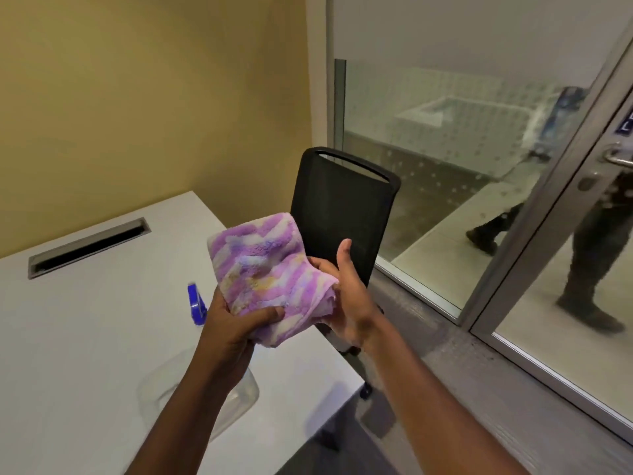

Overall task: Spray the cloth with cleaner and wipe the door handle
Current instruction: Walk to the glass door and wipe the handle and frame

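Cloth (265, 269): soft, light, floppy pile, bunched and held above desk's (85, 337) right edge. Left hand (236, 323) pinching lower fold, right hand (346, 296) cupping far side, thumb up. Best gripped wadded. Spray bottle (197, 303) on desk, behind left hand. Door handle (616, 157) well apart, far right.

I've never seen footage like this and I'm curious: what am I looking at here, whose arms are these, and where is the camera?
There is no machine here. A person wears a wide-angle camera on the head, so you see their own two bare arms from above. The left hand and right hand together hold a folded purple cloth. Below them is a white table with a blue spray bottle standing on it and a clear plastic container partly hidden by the left arm. A black chair stands behind the table. At the far right is a glass door with a metal door handle.
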A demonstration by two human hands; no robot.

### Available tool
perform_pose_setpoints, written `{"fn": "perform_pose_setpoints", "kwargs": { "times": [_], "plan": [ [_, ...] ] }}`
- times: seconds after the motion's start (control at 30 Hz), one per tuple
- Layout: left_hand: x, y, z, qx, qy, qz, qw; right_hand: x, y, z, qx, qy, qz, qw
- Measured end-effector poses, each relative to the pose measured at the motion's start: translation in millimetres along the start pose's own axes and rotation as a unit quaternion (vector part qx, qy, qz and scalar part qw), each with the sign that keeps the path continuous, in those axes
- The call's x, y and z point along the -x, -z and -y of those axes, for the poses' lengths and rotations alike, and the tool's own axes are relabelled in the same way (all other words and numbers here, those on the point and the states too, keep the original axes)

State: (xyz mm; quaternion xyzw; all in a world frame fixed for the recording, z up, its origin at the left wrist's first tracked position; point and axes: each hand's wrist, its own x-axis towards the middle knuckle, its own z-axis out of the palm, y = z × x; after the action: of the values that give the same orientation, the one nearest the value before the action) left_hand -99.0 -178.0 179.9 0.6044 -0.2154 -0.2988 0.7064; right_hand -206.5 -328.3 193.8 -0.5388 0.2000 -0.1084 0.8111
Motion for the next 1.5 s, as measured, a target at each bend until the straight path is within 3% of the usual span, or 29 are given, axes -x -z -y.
{"fn": "perform_pose_setpoints", "kwargs": {
  "times": [0.13,0.33,0.5,0.7,0.83,1.03,1.2,1.5],
  "plan": [
    [-4.2,-56.6,14.9,-0.057,0.007,0.051,0.997,26.5,55.5,15.9,-0.015,-0.022,0.025,0.999],
    [-6.6,-136.8,37.1,-0.014,0.035,0.125,0.991,55.0,132.5,21.6,-0.064,-0.032,0.001,0.997],
    [-17.4,-193.3,52.1,-0.014,0.062,0.181,0.981,77.3,181.2,23.5,-0.166,-0.01,-0.029,0.986],
    [-41.8,-257.1,71.6,-0.03,0.009,0.186,0.982,87.2,238.6,25.9,-0.168,0.058,-0.2,0.963],
    [-66.1,-310.4,85.9,-0.027,-0.02,0.245,0.969,97.8,281.7,35.4,-0.147,0.085,-0.283,0.944],
    [-127.8,-386.7,98.0,-0.06,-0.014,0.349,0.935,95.8,350.2,58.4,-0.155,0.146,-0.333,0.919],
    [-192.1,-442.1,99.7,-0.081,0.07,0.428,0.897,83.4,401.7,86.3,-0.146,0.195,-0.368,0.897],
    [-265.6,-536.2,92.0,-0.051,0.159,0.556,0.814,76.7,482.0,122.4,-0.036,0.248,-0.359,0.899]
  ]
}}
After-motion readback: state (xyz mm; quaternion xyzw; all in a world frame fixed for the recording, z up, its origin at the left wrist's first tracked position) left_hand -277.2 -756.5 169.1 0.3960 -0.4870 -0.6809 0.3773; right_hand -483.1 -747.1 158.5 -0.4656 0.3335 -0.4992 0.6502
